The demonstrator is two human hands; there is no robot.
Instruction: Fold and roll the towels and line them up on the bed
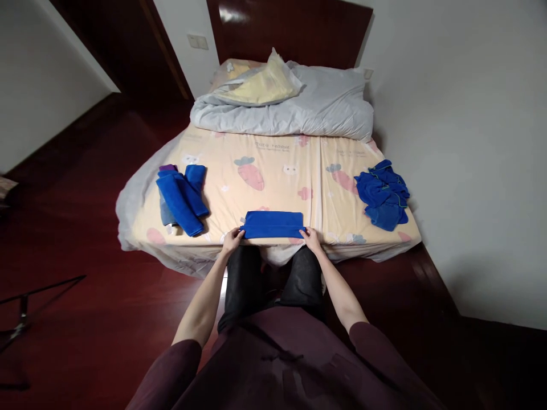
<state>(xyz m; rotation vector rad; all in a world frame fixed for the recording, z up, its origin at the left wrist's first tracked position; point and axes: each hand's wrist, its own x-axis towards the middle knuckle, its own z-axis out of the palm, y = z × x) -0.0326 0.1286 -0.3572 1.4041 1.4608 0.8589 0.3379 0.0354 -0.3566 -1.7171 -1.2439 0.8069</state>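
A blue towel (273, 223) lies at the near edge of the bed, folded into a flat, wide strip. My left hand (233, 240) pinches its near left corner, and my right hand (311, 238) pinches the near right corner. Between the two hands the near edge looks folded over and stretched straight. To the left rests a pile of blue rolled or folded towels (182, 199), with a purple piece at its far end. On the right sits a crumpled heap of blue towels (383, 193) with green edging.
The bed's patterned sheet (273, 165) has a thin translucent cover over its sides. A grey quilt (333, 102) and a yellow pillow (269, 85) lie by the headboard (294, 31). A wall stands close on the right. A dark thin-legged stand (23, 313) is on the left floor.
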